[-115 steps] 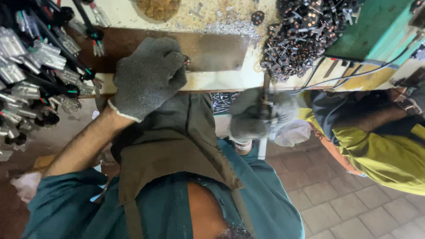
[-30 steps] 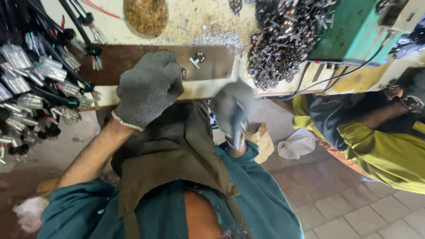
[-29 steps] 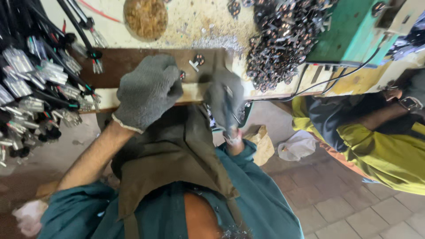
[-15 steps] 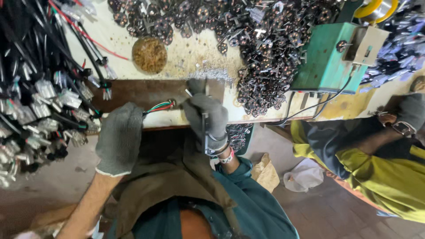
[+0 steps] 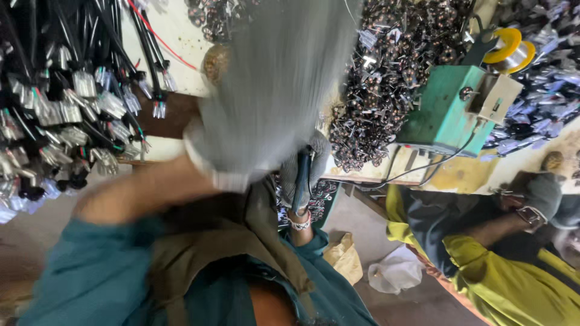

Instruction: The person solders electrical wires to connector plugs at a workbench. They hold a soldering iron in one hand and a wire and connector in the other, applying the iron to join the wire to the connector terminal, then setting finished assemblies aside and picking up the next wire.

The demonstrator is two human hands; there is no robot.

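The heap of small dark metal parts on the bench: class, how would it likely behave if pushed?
The heap of small metal parts would probably slump and scatter, being many loose pieces. Their thin, shiny prongs look apt to snag one another, so clumps may drag along. Together they are likely heavy.

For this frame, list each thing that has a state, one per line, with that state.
Left hand: gloved, raised near the camera, motion-blurred; grip unreadable.
Right hand: gloved, closed round a blue-handled tool.
Blue-handled tool: held upright at the bench edge.
Green machine: standing on the bench, cable attached.
Wire spool: mounted above the machine, partly wound.
Cable bundles: piled at left.
Metal parts: heaped loose.
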